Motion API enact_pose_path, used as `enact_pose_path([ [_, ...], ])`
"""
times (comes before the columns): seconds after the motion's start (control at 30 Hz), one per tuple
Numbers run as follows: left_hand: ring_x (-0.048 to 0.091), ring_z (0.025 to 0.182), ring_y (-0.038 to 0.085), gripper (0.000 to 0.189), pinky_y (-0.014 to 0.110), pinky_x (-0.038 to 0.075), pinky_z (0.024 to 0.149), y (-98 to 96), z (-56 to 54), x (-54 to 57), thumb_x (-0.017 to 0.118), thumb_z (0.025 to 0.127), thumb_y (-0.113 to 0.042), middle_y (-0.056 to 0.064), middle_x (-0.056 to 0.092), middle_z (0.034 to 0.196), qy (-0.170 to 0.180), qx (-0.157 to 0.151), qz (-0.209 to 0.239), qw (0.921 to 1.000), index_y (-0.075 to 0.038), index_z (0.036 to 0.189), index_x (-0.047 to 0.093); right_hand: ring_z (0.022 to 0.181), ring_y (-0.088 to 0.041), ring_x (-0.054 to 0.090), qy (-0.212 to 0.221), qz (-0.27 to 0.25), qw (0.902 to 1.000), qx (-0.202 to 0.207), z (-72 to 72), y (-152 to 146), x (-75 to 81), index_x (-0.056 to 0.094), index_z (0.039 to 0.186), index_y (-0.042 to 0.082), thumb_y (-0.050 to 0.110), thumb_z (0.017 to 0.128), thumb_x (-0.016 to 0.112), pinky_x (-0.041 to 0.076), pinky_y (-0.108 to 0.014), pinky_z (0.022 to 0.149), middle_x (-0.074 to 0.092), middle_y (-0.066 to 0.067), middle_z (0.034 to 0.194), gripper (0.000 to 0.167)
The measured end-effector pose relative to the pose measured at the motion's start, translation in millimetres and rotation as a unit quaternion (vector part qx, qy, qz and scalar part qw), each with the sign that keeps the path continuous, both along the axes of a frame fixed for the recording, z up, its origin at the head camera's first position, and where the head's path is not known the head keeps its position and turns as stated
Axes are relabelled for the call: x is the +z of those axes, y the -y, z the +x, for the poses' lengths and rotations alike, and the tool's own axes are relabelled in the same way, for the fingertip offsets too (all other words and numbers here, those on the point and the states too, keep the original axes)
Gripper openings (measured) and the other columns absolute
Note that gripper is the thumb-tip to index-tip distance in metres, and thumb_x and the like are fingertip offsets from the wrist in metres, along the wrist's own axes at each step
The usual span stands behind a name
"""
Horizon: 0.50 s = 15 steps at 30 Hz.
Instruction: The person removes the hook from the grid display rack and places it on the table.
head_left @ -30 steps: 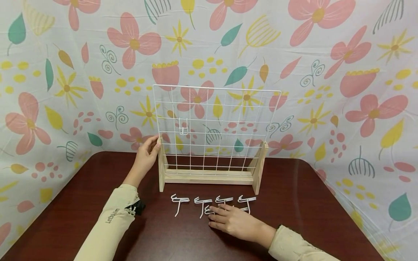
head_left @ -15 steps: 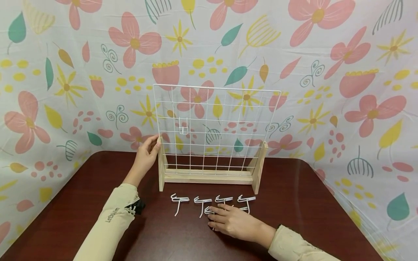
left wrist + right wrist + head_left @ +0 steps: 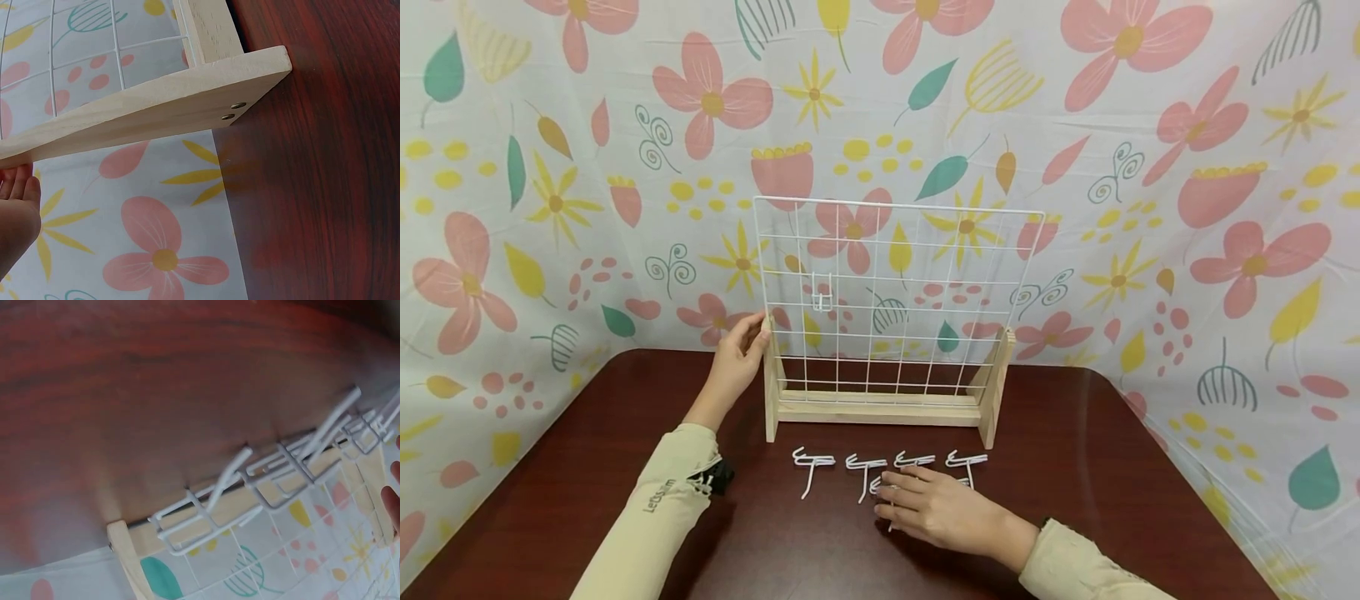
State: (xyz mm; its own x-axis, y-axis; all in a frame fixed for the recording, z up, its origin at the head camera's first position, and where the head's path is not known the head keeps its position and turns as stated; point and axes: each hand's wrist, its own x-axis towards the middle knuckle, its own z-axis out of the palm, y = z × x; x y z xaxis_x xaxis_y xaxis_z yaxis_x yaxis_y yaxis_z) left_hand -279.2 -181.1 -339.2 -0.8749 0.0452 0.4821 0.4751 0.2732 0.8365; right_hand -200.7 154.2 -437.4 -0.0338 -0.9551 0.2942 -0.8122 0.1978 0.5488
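My left hand (image 3: 737, 354) grips the upper end of the left wooden upright (image 3: 770, 387) of a wire grid stand, fingers bent at its edge in the left wrist view. The white grid panel (image 3: 868, 302) stands upright in the wooden base (image 3: 880, 414), with one white wire hook (image 3: 822, 293) hanging on it. Over the hooks at the table's middle lies my right hand (image 3: 943, 512), its visible fingers fairly straight. A hook (image 3: 875, 485) shows partly beneath it; the thumb is hidden. In the right wrist view, fingertips (image 3: 392, 503) appear at the edge, beside several hooks (image 3: 287, 475).
In front of the stand, several white hooks form a row, including a left one (image 3: 814, 467) and a right one (image 3: 967, 462). The dark red-brown table (image 3: 805, 550) reaches back to a floral cloth (image 3: 625, 125).
My right hand has shifted slightly left, and a thin white prong now shows below its fingers. The left hand and the stand have stayed put.
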Motion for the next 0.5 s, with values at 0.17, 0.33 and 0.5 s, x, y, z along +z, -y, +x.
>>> enact_pose_path([
  [0.17, 0.049, 0.123, 0.041, 0.040, 0.006, 0.042, 0.083, -0.2, -0.1, -0.7, 0.046, 0.100, 0.000, 0.034, 0.049, 0.132, -0.004, -0.001, 0.002, 1.0000, 0.015, 0.137, 0.040, 0.118, -0.020, 0.057, 0.022, -0.036, 0.9991, -0.006, -2.3, 2.9, 7.8, 0.070, 0.116, 0.019, 0.030, 0.100, 0.049, 0.046, -0.036, 0.098, 0.066, -0.001, 0.122, 0.029],
  [0.33, 0.049, 0.122, 0.042, 0.039, 0.007, 0.043, 0.083, -0.3, 1.2, -1.0, 0.046, 0.100, 0.000, 0.035, 0.048, 0.131, 0.001, -0.003, 0.008, 1.0000, 0.015, 0.136, 0.040, 0.117, -0.022, 0.059, 0.025, -0.059, 0.9979, -0.001, -6.8, 5.5, 13.0, 0.071, 0.115, 0.017, 0.029, 0.102, 0.046, 0.047, -0.036, 0.097, 0.066, -0.002, 0.120, 0.031],
  [0.5, 0.049, 0.122, 0.041, 0.039, 0.007, 0.043, 0.083, -0.1, 1.3, -0.3, 0.046, 0.100, 0.000, 0.035, 0.049, 0.132, 0.005, -0.004, 0.010, 0.9999, 0.015, 0.137, 0.041, 0.115, -0.021, 0.059, 0.019, -0.084, 0.9963, 0.005, -13.1, 9.6, 18.1, 0.070, 0.115, 0.014, 0.029, 0.098, 0.055, 0.048, -0.036, 0.094, 0.066, -0.003, 0.120, 0.028],
])
